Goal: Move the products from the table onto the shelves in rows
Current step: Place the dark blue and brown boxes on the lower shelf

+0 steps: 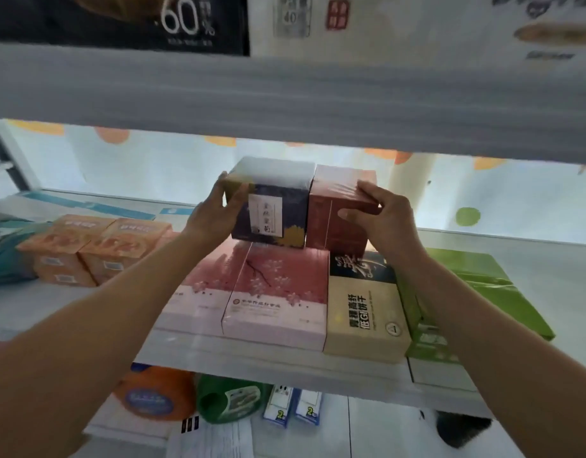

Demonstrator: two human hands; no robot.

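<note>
Below the shelf edge (285,361), nearest the viewer, an orange jug (153,395), a green jug (232,404) and two small blue-and-white cartons (291,408) stand on the lower level. On the shelf itself, a pair of pink blossom boxes (268,292) sits at the front, with a beige biscuit box (364,312) touching them on the right and green boxes (467,292) beyond that. Left of the pink boxes, well apart, stands a cluster of orange boxes (93,249).

On top of the pink boxes rest the two products in hand, side by side and touching. The left hand (215,213) clasps the outer left side of the navy box (272,206), thumb on its front face. The right hand (384,213) grips the right end of the red box (338,209), fingers over the top edge and thumb beneath.

Both look like stiff, film-wrapped cardboard cartons, probably light; the glossy wrap may slip, so pressing on opposite outer sides, as here, seems the sound hold. The upper shelf (285,94) overhangs just above the boxes, leaving little headroom, and the back panel (153,166) lies behind them.
</note>
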